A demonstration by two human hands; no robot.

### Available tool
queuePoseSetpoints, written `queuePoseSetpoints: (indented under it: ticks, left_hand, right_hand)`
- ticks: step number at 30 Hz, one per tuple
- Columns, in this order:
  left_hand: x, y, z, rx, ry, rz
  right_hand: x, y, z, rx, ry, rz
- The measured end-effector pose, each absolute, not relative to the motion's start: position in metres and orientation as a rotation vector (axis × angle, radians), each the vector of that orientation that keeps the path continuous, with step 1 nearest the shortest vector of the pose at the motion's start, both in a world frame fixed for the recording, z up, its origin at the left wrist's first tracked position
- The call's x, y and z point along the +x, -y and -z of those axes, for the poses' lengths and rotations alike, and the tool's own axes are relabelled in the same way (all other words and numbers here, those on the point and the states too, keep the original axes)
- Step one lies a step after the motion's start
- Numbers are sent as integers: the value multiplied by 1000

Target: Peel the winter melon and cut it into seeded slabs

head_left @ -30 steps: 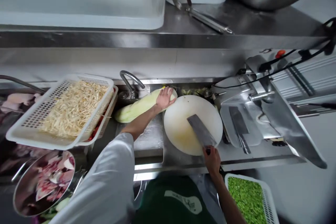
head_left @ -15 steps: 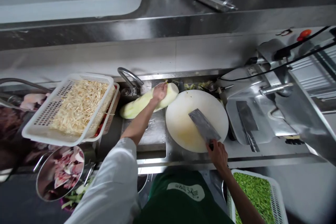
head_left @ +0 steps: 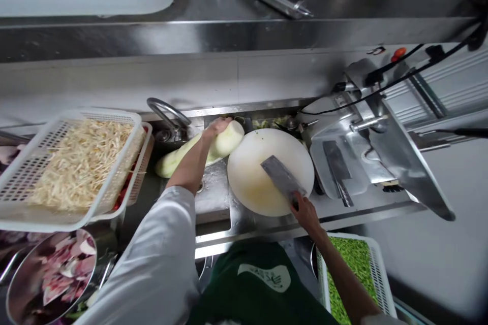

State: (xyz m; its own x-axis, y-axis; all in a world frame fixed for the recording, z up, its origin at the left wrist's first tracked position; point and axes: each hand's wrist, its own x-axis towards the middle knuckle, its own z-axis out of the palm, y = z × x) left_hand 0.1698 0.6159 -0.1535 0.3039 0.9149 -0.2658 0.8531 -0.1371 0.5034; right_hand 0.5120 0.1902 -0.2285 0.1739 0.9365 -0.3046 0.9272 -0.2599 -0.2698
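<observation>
Left hand [head_left: 218, 126] slid across one gourd [head_left: 230, 140] (clasping it); right hand [head_left: 306, 215] clenches one cleaver [head_left: 279, 173].

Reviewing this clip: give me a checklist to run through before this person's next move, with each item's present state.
1. Cleaver held by its handle: ok, in the right hand.
2. Left hand away from the blade: ok, it is on the pale vegetable.
3. Pale vegetable wholly on the round board: not ok, most of it lies over the sink.
4. Its near end touching the board's edge: cannot tell.
5. Blade resting on the board: cannot tell, it may be slightly raised.
6. Second cleaver off the board: ok, in the tray.
</observation>
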Motion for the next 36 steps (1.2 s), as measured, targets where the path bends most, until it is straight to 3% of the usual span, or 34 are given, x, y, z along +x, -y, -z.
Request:
queuePoseSetpoints:
  ticks: [10, 26, 36]
  left_hand:
    - [171, -586, 138, 1838, -1731, -174]
    - [147, -465, 128, 2150, -1849, -562]
    - [135, -364, 153, 2089, -2035, -865]
  right_hand:
    - [535, -166, 243, -2316, 1684, -580]
    - [539, -171, 253, -2332, 1583, -670]
    - [544, -171, 255, -2297, 1600, -642]
